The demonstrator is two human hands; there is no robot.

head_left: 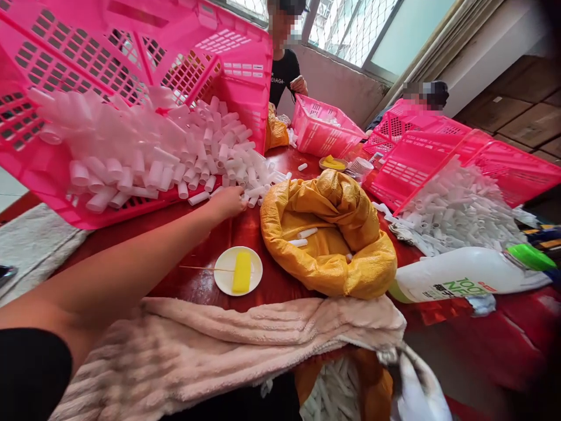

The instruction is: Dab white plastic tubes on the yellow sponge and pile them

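Note:
My left hand reaches to the edge of a heap of short white plastic tubes spilling from a tipped pink basket. Its fingers are curled in among the tubes, and what they hold is hidden. In a white glove, my right hand is low at the right, by the corner of a pinkish fleece blanket. Those gloved fingers are pinched together; I cannot make out what is in them. Between the hands stands a yellow woven sack with a rolled rim and a few white tubes inside.
Near my left forearm sits a small plate with a yellow sponge block and a thin stick. A white bottle with a green cap lies right of the sack. Across the table are two people and more pink baskets. Below, another sack holds white tubes.

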